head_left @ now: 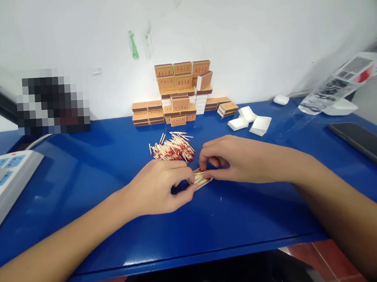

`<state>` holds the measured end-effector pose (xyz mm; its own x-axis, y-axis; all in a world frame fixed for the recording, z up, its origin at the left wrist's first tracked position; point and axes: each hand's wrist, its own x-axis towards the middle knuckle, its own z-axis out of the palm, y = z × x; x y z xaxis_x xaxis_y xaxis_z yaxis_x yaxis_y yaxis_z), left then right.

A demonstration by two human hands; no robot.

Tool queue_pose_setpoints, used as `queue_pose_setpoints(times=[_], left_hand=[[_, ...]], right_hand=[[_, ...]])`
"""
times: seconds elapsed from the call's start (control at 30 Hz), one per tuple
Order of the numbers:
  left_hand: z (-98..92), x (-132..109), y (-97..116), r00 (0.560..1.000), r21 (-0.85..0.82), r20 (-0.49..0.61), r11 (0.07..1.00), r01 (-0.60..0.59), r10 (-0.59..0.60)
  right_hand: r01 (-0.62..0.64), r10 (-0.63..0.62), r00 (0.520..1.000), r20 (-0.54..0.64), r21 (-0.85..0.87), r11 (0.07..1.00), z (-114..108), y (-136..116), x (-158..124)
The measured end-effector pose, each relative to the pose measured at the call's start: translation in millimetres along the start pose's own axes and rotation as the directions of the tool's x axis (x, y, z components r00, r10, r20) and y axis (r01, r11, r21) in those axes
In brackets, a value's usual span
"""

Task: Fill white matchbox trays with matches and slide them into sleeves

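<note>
A small matchbox tray (202,183) filled with matches lies on the blue table between my hands. My left hand (165,186) grips the tray's left end between curled fingers and thumb. At the other end, my right hand (229,162) has its thumb and index finger closed in on the matches (200,175); the fingertips partly cover them. Just behind my left hand is a loose pile of red-tipped matches (174,148). Behind and to the right sit several white empty trays (261,124).
Orange matchboxes (183,81) are stacked against the wall, with lower stacks (147,113) beside them. A power strip (12,179) is at the left. On the right are a plastic bottle (331,87), a phone (362,142) and a white case (281,99). The table's front edge (194,258) is near me.
</note>
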<state>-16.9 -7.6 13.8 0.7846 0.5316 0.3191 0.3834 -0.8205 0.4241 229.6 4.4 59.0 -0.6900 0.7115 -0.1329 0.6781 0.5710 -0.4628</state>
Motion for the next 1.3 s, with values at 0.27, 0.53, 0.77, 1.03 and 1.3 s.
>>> queue_pose_setpoints(times=[0.27,0.53,0.77,1.03,1.3], left_hand=[[-0.6,1.1,-0.3,1.0,-0.008,0.014,1.0,0.024,-0.024],[-1.2,0.7,-0.3,0.998,0.105,-0.052,0.994,0.026,-0.021],[1.8,-1.7,-3.4,0.999,0.18,-0.023,0.983,-0.036,0.041],[1.2,-2.4,-4.1,0.998,0.206,-0.022,0.977,-0.053,0.058],[1.4,-2.8,-5.0,0.999,0.223,0.004,0.973,-0.053,0.053]], right_hand=[[0.025,-0.025,1.0,-0.008,-0.001,1.0,3.0,1.1,3.9],[0.064,-0.063,0.998,-0.021,0.022,0.998,5.6,2.4,6.1],[0.081,-0.081,0.991,-0.103,-0.007,0.997,4.0,6.7,5.9],[0.103,-0.103,0.991,-0.088,-0.012,0.995,2.7,5.0,4.5],[0.135,-0.139,0.983,-0.117,-0.038,0.99,5.8,5.2,6.7]])
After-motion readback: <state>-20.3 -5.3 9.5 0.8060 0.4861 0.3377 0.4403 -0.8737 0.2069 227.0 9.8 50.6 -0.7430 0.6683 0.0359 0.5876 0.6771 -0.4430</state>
